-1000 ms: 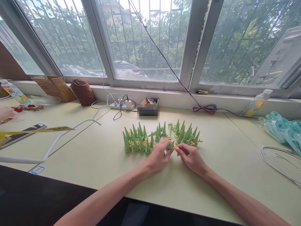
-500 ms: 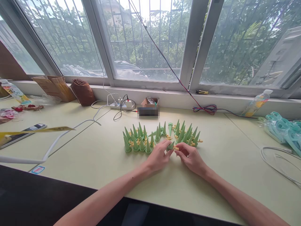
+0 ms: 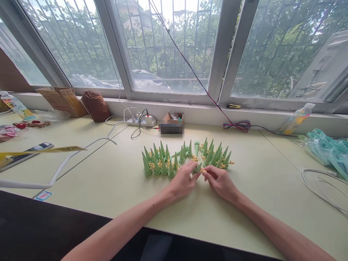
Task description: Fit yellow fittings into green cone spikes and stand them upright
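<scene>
My left hand (image 3: 187,178) is closed on a tilted green cone (image 3: 198,168) with a round base. Beside it, the fingers of my right hand (image 3: 219,180) pinch a small yellow piece (image 3: 203,171) at the cone's side; whether the two are joined I cannot tell. To the left, a cluster of green cones (image 3: 164,168) stands upright with small yellow pieces among them. Behind my right hand is another cluster of green cones (image 3: 216,156), also with yellow pieces. Between the clusters stand several more cones (image 3: 182,156), and a loose yellow piece (image 3: 195,158) lies near my left fingers.
A cardboard box (image 3: 174,117) and a power strip (image 3: 133,121) are by the window wall. Bundled cable (image 3: 237,125), a bottle (image 3: 297,119) and bagged teal items (image 3: 327,150) are at right. A phone (image 3: 29,155), white cable (image 3: 70,157) and brown pouch (image 3: 95,106) are at left.
My right fingers have shifted slightly around the small yellow piece. My left hand and the cone in it stay in nearly the same place.
</scene>
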Available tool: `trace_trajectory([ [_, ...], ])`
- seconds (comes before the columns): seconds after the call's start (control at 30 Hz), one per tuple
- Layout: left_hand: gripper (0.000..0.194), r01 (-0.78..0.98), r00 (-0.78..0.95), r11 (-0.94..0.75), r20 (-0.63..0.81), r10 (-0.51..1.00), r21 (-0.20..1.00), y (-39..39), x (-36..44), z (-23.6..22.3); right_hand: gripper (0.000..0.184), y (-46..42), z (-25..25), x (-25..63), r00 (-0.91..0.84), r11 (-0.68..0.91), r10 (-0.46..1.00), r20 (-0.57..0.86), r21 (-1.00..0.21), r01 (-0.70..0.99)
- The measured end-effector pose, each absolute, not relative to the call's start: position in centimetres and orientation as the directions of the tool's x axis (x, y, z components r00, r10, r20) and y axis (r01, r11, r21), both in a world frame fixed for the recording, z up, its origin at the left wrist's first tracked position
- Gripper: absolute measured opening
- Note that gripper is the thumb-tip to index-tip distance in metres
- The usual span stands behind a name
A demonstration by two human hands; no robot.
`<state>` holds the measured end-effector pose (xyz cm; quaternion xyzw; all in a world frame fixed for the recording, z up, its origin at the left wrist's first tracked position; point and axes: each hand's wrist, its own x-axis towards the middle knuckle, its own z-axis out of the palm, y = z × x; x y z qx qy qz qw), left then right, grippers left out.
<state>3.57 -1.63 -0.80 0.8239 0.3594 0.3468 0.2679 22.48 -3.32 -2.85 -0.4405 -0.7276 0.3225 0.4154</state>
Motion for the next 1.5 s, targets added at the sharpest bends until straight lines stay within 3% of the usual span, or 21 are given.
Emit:
trace_trajectory([
  [0.23,0.008,0.409,0.506,-0.596,0.371,0.778,0.691,-1.61,3.57,-0.80,0.024,-3.34,-2.87,22.38,-0.235,0.404,0.911,0.338,-0.844,0.352],
  [0.5,0.014,0.422,0.498,-0.591,0.369,0.785,0.688,-1.64,3.63,-0.86,0.038,-3.30,-3.01,22.59,-0.252,0.395,0.915,0.315,-0.830,0.394],
  [0.7,0.011,0.414,0.493,-0.581,0.364,0.791,0.701,-1.60,3.62,-0.83,0.020,-3.32,-2.98,22.54,-0.214,0.433,0.901,0.377,-0.806,0.403],
  [1.03,0.022,0.418,0.484,-0.546,0.331,0.810,0.726,-1.45,3.46,-1.35,0.030,-3.25,-2.86,22.60,-0.250,0.416,0.907,0.339,-0.815,0.402],
  [1.23,0.014,0.367,0.483,-0.490,0.288,0.827,0.790,-1.40,3.49,-1.14,0.018,-3.40,-2.64,22.45,-0.233,0.431,0.902,0.365,-0.809,0.400],
  [1.5,0.017,0.334,0.504,-0.459,0.256,0.825,0.823,-1.42,3.36,-1.20,0.029,-3.37,-2.66,22.66,-0.258,0.443,0.896,0.362,-0.780,0.443],
])
